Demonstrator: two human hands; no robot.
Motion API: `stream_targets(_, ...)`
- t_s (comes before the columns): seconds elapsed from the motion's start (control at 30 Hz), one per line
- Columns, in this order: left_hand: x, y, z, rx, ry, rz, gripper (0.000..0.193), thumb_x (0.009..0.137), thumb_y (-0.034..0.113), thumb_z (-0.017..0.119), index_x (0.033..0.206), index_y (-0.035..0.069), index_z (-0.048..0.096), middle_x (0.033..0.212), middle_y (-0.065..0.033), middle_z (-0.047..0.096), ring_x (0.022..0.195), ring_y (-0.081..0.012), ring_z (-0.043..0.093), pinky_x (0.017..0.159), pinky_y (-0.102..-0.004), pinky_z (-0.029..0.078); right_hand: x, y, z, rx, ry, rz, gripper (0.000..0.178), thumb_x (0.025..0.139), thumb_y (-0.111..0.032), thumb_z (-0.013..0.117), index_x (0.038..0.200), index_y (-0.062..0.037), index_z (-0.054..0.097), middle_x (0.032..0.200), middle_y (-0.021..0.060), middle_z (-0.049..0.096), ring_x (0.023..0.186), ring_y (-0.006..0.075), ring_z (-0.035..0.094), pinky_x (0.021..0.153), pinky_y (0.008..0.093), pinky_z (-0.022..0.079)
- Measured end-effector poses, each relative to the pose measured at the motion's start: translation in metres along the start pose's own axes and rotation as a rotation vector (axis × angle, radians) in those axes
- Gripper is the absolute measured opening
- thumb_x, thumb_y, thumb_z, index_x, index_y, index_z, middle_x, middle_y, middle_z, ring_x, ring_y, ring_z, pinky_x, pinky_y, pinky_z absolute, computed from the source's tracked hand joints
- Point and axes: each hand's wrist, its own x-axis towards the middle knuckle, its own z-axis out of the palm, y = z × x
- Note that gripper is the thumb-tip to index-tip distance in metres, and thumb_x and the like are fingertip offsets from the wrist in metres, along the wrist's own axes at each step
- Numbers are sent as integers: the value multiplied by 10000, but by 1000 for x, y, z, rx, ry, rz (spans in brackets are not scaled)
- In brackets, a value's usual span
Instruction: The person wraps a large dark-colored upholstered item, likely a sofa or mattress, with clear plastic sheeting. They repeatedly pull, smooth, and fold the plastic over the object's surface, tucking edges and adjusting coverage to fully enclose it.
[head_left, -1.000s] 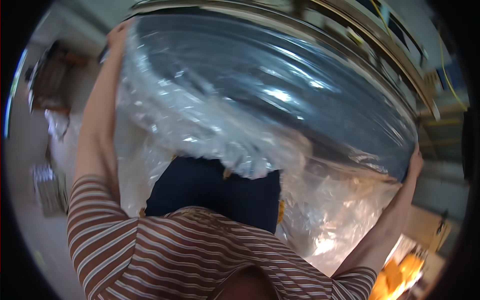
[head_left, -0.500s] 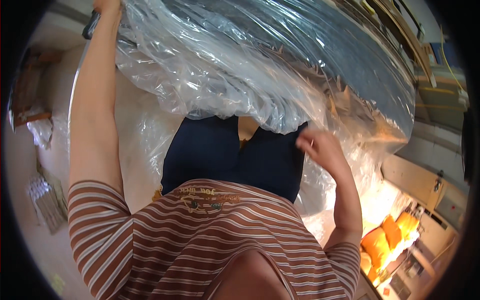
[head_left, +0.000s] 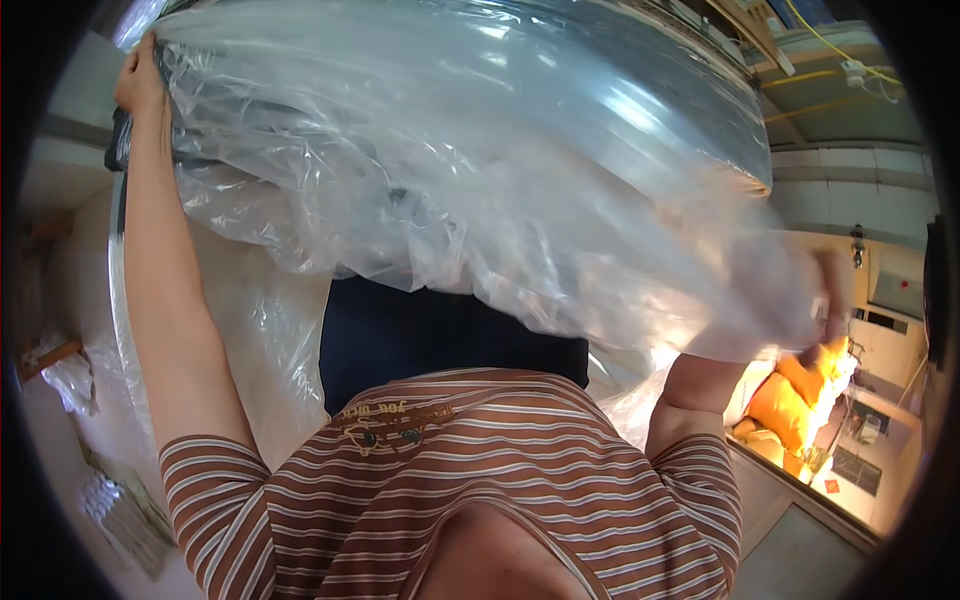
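Note:
A big sheet of clear plastic film (head_left: pixel 480 170) billows in front of me, draped over a large round grey metal form (head_left: pixel 650 110). My left hand (head_left: pixel 140 80) is raised at the upper left, with its fingers closed on the film's edge against the form's rim. My right hand (head_left: pixel 828 285) is out at the right, blurred and partly veiled by the film, which gathers toward it as if pinched there. Below the film show my dark blue trousers (head_left: pixel 450 335) and my brown striped shirt (head_left: pixel 480 470).
More clear film hangs down at the left (head_left: pixel 250 330). An orange object (head_left: pixel 790 400) lies on a bright counter at the lower right. Yellow cable (head_left: pixel 820 40) runs along the wall at the upper right. Crumpled packaging (head_left: pixel 120 510) lies on the floor at the lower left.
My right hand left the form's right rim, came in near my body, then swung back out to the right. The film now spreads lower and wider across the form. My left hand stayed up.

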Motion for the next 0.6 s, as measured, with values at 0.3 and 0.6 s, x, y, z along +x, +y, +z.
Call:
stream_targets(0.3,49,-34,-27,460,-103,107,409,841,427,627,1012,64,708,972,-39,703,881,-135,628,794,-253,455,9,-101,-102,2966,198,-54,325,770,-180,659,1056,-33,616,1028,128,630,974,304,589,884,403,444)
stream_targets(0.6,-4,27,7,142,-229,123,339,901,266,594,1070,-22,656,1009,-65,683,917,-145,616,841,-252,450,15,101,128,1814,914,1680,216,933,-112,451,1093,-33,574,1082,105,562,914,205,595,850,350,499)
